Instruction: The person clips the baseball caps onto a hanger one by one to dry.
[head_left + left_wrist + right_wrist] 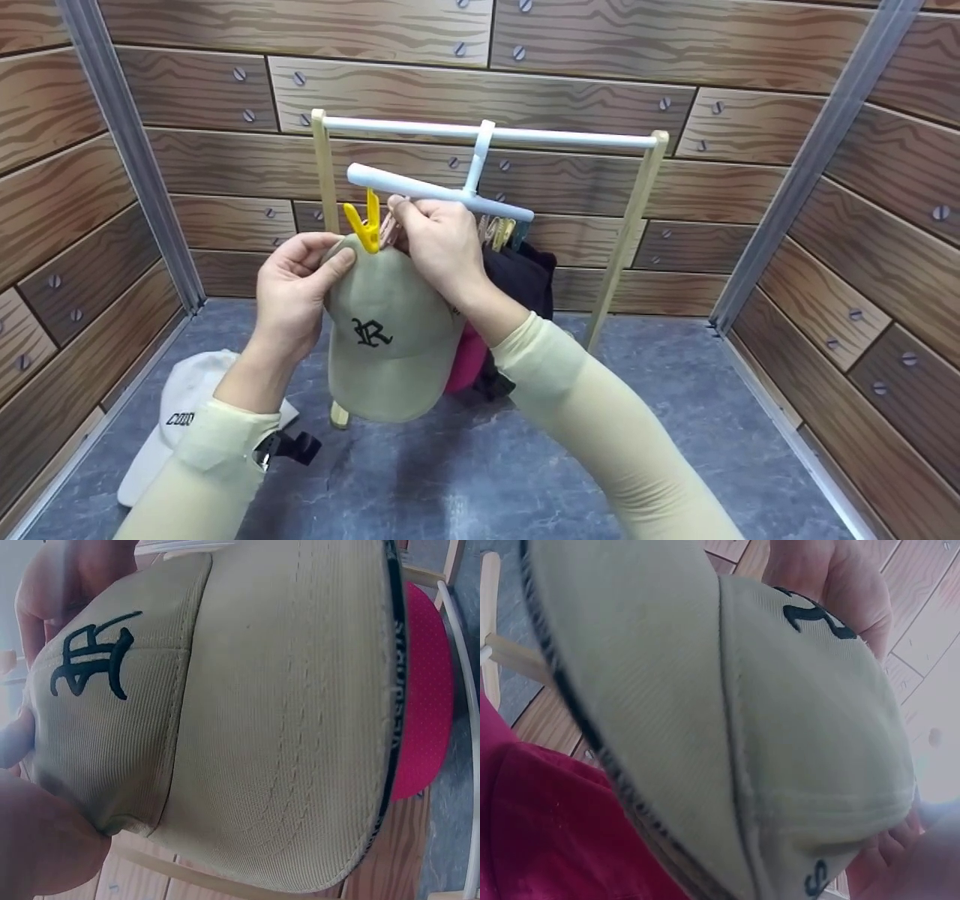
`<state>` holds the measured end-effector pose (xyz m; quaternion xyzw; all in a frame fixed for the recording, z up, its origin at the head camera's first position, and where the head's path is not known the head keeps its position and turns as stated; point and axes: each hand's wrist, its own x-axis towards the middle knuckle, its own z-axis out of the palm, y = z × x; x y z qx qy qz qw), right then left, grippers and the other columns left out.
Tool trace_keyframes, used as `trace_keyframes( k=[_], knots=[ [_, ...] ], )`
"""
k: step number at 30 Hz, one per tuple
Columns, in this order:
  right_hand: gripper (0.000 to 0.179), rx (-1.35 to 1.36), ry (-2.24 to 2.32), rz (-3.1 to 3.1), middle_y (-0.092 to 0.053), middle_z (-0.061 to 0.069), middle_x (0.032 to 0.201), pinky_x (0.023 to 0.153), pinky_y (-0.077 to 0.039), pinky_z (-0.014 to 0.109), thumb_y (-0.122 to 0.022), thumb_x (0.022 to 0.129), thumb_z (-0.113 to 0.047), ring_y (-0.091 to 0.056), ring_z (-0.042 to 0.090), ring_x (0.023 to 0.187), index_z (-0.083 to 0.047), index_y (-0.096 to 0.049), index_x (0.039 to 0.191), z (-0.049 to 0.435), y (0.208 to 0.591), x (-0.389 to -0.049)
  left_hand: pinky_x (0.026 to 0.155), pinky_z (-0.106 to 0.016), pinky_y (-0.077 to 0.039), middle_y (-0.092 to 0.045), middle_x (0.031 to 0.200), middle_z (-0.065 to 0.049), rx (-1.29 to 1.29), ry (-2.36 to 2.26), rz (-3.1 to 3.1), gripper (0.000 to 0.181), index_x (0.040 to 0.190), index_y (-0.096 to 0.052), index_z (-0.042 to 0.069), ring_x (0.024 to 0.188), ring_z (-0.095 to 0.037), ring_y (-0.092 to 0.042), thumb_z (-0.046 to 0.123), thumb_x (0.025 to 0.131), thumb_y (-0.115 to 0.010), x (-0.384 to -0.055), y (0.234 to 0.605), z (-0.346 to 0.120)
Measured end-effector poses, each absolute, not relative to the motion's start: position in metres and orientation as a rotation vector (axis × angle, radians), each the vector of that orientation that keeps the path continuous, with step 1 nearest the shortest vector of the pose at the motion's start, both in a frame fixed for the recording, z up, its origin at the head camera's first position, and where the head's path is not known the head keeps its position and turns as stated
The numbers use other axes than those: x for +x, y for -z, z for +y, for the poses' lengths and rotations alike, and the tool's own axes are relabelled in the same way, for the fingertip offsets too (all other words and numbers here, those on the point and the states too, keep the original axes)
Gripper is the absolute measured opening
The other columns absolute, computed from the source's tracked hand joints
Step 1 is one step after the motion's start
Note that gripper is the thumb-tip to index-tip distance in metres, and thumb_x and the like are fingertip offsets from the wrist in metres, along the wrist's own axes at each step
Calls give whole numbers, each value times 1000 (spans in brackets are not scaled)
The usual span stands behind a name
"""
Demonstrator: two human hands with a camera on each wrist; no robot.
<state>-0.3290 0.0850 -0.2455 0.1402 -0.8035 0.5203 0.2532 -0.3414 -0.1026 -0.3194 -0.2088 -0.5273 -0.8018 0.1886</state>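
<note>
A beige baseball cap (394,307) with a dark embroidered letter hangs brim down beneath a pale blue hanger (409,184). My left hand (292,292) pinches the cap's crown at its left side, thumb in front. A yellow clothespin (371,229) stands on the top of the crown. Just right of it, my right hand (446,247) pinches a pinkish clothespin (388,231) by its upper end; its lower tips are partly hidden. In the left wrist view the cap's brim (285,712) fills most of the picture. The right wrist view shows the cap's side (810,727) up close.
Behind the beige cap hang a pink cap (466,361) and a dark cap (525,289). More clothespins (501,232) line the hanger's right part. A wooden rack with a white rod (570,137) carries the hanger. A white cap (191,382) lies on the grey floor at left.
</note>
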Motion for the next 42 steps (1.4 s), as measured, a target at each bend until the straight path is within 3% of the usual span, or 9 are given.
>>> trace_keyframes(
  k=[5,18,28,42],
  knots=[
    [51,368,-1441,-2184,-63,-9,61,64,-40,28,-67,112,-34,-55,13,67,-16,-79,66,86,246,-329,79,-29,-63,-83,105,-9,-549,2190,-1488,17,107,-80,0,95,-18,-78,-12,96,-79,-338,319,-98],
    [53,344,-1471,-2204,-58,-7,60,65,-40,29,-67,113,-35,-54,14,68,-18,-73,63,86,246,-329,78,-29,-64,-83,102,-11,-486,2115,-1451,14,106,-79,-2,91,-17,-78,-9,95,-83,-332,317,-89],
    [64,383,-1439,-2234,-35,-8,54,56,-28,28,-67,112,-35,-37,12,58,-22,-43,54,87,246,-326,79,-29,-64,-83,103,-9,-434,2171,-1424,14,106,-79,1,93,-18,-78,-9,96,-81,-334,317,-87],
    [63,389,-1452,-2219,-36,-7,58,58,-28,29,-67,113,-37,-38,14,60,-21,-45,56,89,249,-326,80,-30,-65,-83,103,-10,-492,2138,-1446,15,105,-79,0,93,-19,-79,-10,95,-82,-331,316,-85]
  ],
)
